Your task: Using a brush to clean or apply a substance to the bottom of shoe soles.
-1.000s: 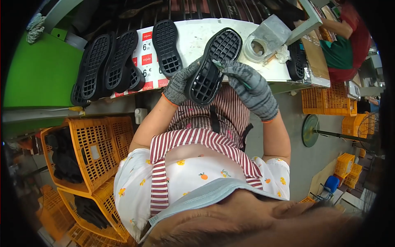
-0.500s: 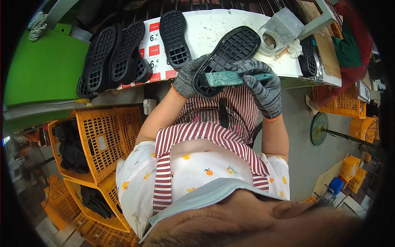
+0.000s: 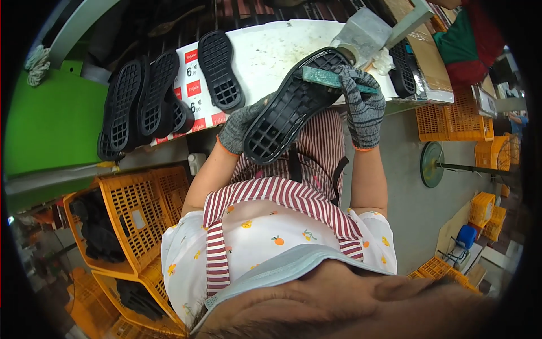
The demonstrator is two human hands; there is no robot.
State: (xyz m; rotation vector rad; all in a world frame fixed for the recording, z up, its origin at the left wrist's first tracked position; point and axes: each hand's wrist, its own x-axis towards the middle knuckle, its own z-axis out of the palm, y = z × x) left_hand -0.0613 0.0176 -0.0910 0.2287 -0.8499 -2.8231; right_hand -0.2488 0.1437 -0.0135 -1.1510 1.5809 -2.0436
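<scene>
A black shoe sole [image 3: 288, 107] with a gridded, glossy inner face is tilted above the table's near edge. My left hand [image 3: 241, 125], in a grey knitted glove, grips it by its left edge near the heel end; some fingers are hidden behind the sole. In my right hand [image 3: 364, 110], gloved alike, is a turquoise-handled brush [image 3: 323, 77], its handle pinched between thumb and fingers. The brush lies across the broad toe end of the sole, by the rim. Its bristles can hardly be made out here.
On the white table [image 3: 271, 45] lie several more black soles [image 3: 220, 70], mostly at the left. A cloudy plastic container [image 3: 364, 37] stands beyond the toe end, beside a crumpled white wad [image 3: 384, 61]. Orange crates [image 3: 132, 217] are stacked at my left.
The brush has moved from the heel end to the toe end. The sole has shifted down and left, and my right hand has risen slightly. The whole view has shifted a little.
</scene>
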